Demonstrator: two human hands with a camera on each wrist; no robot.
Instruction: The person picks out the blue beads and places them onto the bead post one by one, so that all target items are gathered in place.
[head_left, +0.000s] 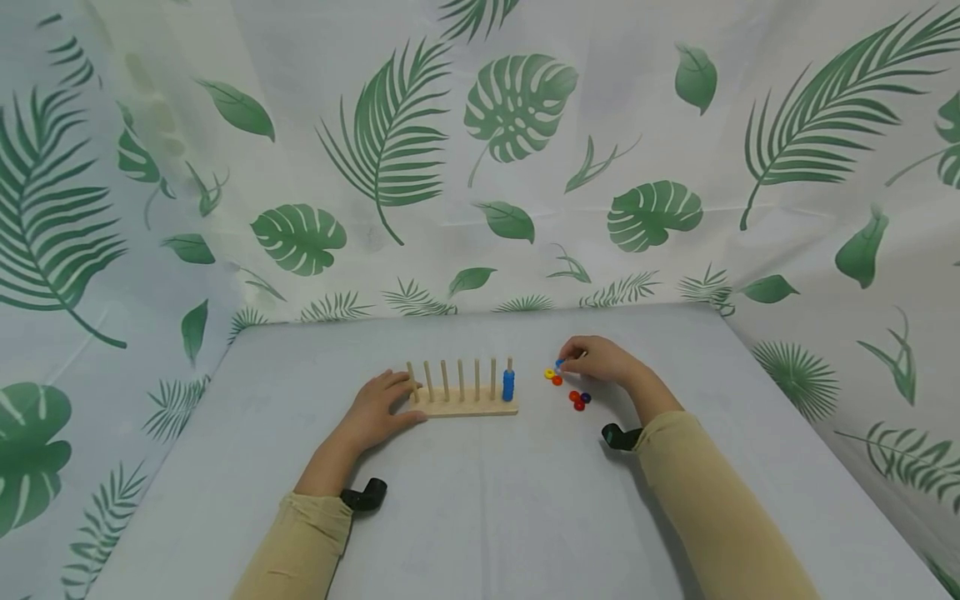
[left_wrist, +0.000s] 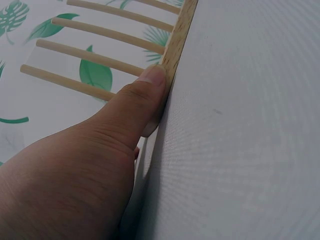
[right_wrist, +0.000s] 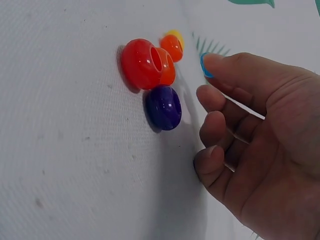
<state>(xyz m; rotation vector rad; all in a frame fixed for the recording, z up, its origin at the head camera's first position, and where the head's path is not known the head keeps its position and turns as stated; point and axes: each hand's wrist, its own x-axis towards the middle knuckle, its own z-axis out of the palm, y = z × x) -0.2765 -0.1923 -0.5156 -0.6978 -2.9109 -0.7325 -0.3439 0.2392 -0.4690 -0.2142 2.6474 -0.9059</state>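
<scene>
My left hand [head_left: 380, 408] grips the left end of a wooden peg rack [head_left: 471, 409]; in the left wrist view the thumb [left_wrist: 150, 80] presses on the base beside the pegs. Blue beads [head_left: 508, 386] are stacked on the rack's rightmost peg, while the other pegs are bare. To the right of the rack, my right hand [head_left: 600, 360] pinches a blue bead [right_wrist: 205, 67] between thumb and fingertips, with most of the bead hidden. Just below that hand lie a yellow bead [head_left: 549, 374] and an orange bead [head_left: 557, 381].
Nearer to me, a red bead [right_wrist: 142, 64], another orange bead [right_wrist: 167, 67] and a dark purple bead [right_wrist: 165, 107] lie close together on the white tablecloth [head_left: 480, 500]. A leaf-printed curtain [head_left: 540, 275] stands behind and at both sides.
</scene>
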